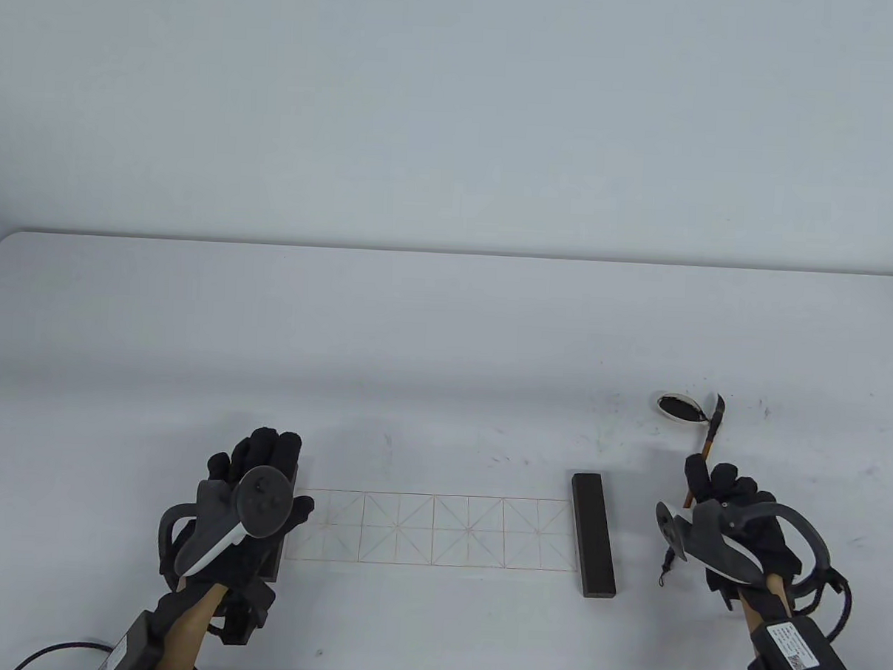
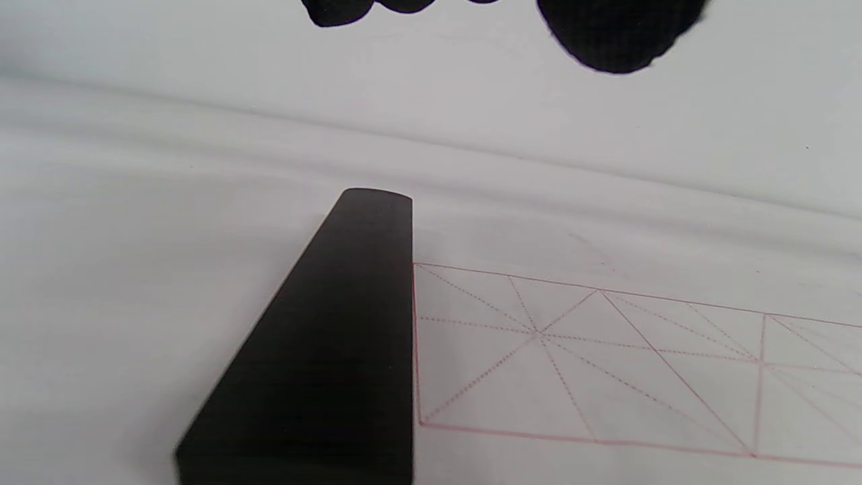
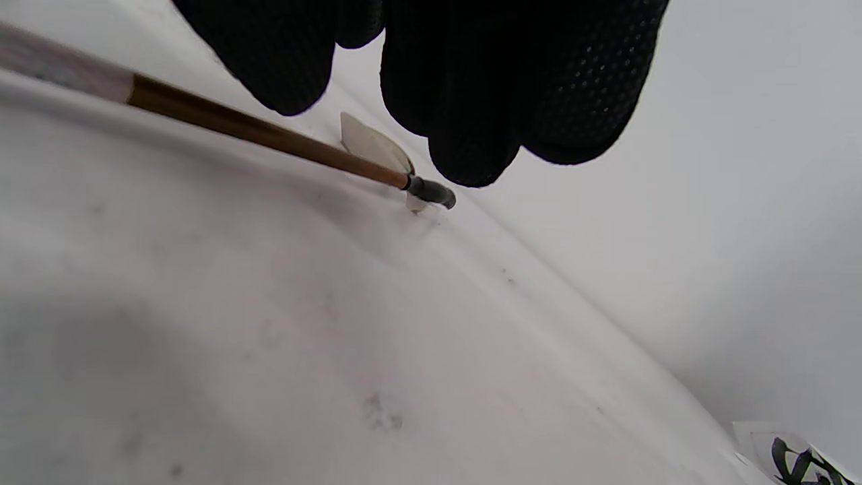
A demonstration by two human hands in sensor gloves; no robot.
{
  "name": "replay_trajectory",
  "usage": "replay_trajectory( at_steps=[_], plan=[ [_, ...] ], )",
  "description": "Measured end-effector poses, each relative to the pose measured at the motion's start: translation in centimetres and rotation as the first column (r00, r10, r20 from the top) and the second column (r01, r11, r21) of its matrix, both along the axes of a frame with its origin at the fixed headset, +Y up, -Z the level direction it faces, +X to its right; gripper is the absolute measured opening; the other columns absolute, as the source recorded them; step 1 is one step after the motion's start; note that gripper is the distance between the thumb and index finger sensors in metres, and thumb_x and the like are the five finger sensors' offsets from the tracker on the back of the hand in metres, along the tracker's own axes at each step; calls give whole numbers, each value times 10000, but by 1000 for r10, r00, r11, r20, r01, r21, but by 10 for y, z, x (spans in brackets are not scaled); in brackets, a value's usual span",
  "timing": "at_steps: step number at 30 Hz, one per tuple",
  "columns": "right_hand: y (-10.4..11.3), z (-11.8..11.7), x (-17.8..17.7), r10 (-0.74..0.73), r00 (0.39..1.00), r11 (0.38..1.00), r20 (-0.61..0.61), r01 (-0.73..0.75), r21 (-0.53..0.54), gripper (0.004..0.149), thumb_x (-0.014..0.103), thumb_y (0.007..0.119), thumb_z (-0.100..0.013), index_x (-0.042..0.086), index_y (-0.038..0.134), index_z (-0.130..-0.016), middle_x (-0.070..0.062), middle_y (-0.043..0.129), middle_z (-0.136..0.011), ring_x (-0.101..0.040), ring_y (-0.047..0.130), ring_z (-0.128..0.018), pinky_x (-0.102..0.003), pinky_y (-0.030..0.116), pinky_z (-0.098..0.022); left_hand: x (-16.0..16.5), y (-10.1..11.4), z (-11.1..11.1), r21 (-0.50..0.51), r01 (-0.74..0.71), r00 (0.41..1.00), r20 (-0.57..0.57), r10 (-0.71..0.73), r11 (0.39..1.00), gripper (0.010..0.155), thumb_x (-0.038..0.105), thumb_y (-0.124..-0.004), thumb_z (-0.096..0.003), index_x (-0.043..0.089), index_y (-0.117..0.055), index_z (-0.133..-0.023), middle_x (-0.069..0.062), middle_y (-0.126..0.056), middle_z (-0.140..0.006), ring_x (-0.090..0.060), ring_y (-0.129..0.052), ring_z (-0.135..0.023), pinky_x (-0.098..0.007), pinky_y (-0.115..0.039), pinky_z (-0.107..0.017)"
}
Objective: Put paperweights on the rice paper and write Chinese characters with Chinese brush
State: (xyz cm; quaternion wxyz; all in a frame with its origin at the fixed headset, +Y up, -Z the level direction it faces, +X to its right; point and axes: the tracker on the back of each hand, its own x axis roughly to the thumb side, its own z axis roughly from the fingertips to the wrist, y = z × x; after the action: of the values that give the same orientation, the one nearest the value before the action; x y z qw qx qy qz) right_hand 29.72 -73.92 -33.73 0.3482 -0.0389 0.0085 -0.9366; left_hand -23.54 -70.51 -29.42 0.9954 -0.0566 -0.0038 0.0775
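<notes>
Across the lower middle of the table view lay the long strip of white rice paper printed with a red character grid (image 1: 438, 531), flat on the white table (image 1: 447, 327). At its right end a dark rectangular bar paperweight (image 1: 594, 534) lay crosswise on the paper. At the left end a second dark bar paperweight (image 2: 323, 350) sat with its long edge just along the grid's border; in the table view the left hand (image 1: 255, 489) hovered over it, gloved fingers stretched forward and loosely together, and whether they touched the bar could not be told. Lower right, the right hand (image 1: 734, 518) pinched the brown bamboo-handled Chinese brush (image 1: 708, 443), fingers curled round its shaft. The brush's black tip pointed up-frame, just beside a small white dish of black ink (image 1: 681, 407) near the right side.
</notes>
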Motion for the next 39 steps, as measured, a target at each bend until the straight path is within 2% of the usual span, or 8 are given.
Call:
replay_trajectory(
  at_steps=[9,21,39],
  plan=[
    [-16,-17,-6,54,999,996,6,-54,-71,692,297,746,-526,194,339,-1076,-145,694,-988,-275,878,-773,-424,804,-523,-1,0,0,-13,-3,1000,-4,3,1000,849,559,-596,-512,375,-118,-1188,-30,-157,-1290,-321,-266,-1234,-505,-157,-875],
    [-22,-28,-9,106,994,986,-11,-106,-130,614,216,717,-538,236,391,-1058,-129,750,-930,-229,903,-736,-387,813,-506,-2,0,-1,-31,-4,1000,-12,4,999,845,557,-597,-512,375,-122,-1188,-29,-161,-1290,-325,-268,-1233,-506,-157,-874],
    [-20,-32,-11,132,985,990,-114,-136,-36,472,206,740,-522,218,577,-965,-100,831,-839,-201,952,-637,-360,837,-455,-1,-1,-2,-39,2,1000,-11,-2,999,844,556,-597,-513,375,-123,-1188,-34,-167,-1291,-327,-272,-1232,-508,-160,-874]
  ],
)
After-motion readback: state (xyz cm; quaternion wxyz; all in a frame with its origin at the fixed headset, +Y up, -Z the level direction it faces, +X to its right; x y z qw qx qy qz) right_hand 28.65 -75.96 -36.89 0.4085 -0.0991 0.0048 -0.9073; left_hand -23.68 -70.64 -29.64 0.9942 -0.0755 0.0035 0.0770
